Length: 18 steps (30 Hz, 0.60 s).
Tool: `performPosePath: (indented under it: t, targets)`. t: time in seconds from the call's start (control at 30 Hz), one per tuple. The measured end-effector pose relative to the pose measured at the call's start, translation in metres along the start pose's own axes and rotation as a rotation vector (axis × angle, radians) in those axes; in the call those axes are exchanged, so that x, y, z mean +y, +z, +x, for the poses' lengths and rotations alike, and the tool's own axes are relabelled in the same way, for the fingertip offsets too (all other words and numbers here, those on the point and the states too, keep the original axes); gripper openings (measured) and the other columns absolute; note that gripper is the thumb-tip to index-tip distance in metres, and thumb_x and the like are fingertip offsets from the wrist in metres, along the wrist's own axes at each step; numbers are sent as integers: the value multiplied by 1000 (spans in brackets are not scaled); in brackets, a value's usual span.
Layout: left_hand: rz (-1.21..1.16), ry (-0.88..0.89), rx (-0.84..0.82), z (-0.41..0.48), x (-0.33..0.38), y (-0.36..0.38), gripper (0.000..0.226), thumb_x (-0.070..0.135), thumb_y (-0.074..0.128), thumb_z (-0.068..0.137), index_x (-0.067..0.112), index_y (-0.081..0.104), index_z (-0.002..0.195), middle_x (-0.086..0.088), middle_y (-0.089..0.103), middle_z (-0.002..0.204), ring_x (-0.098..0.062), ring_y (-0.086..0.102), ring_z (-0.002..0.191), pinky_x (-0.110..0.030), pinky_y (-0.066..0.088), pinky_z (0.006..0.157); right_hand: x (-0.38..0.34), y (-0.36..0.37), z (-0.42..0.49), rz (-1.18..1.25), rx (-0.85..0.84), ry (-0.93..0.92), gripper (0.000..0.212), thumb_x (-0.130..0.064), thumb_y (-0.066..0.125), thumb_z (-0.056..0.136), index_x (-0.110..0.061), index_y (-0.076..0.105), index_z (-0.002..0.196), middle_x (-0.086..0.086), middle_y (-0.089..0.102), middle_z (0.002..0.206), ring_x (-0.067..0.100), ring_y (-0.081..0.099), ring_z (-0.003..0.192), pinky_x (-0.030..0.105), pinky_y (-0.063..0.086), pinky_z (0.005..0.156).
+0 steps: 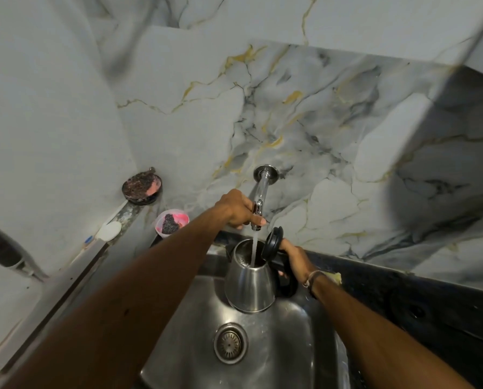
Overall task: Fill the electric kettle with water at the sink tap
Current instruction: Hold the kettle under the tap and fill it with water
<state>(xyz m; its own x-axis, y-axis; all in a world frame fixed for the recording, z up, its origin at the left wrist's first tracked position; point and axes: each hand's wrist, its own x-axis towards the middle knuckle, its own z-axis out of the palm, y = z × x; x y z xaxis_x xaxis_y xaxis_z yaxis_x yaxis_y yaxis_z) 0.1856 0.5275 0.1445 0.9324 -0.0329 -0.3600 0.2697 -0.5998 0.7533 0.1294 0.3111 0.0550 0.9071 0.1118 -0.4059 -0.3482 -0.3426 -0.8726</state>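
Your right hand (293,258) grips the black handle of the steel electric kettle (250,279), held over the steel sink (290,346); left hand (238,210) pinches the chrome tap (260,197). Keep the open mouth centred under the stream, ready to close the tap

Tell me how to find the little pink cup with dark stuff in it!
Start at the steel sink and look to its far left corner, where the ledge meets the marble-patterned wall. The small round pink plastic cup sits there. A dark round dish stands further back; only the cup has a bright pink rim.
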Motion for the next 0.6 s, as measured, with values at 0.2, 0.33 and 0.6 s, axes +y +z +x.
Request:
performPosePath:
  t: [0.2, 0.33, 0.6]
  targets:
    - [48, -36, -25, 7, 1, -1, 47, 32, 102, 77, 3, 87, 111, -14, 87, 111, -32, 83, 112, -50, 70, 98, -4, 2, -4, 42, 12, 24, 69, -67, 54, 93, -6, 86, 98, 3, 80, 70, 19, 67, 69, 32, 49, 65]
    - [91, -58, -45, 12, 3, -2, 49, 36, 102, 76, 4, 86, 110, -12, 88, 108, -28, 84, 109, -49, 70, 98, -5, 2, -2, 44, 8, 24, 63, -66, 54, 94, -12, 85, 90, -3, 76, 62, 17, 66, 63, 32, 47, 65]
    - [157, -87, -26, 18, 3, -1, 38, 45, 102, 73, 18, 78, 82, -7, 86, 93, -24, 84, 101, -42, 69, 92, -8, 0, -3, 20, 50, -9, 82, -69, 53, 82, 1, 86, 111, 31, 84, 114, 50, 77, 113, 58, 54, 113]
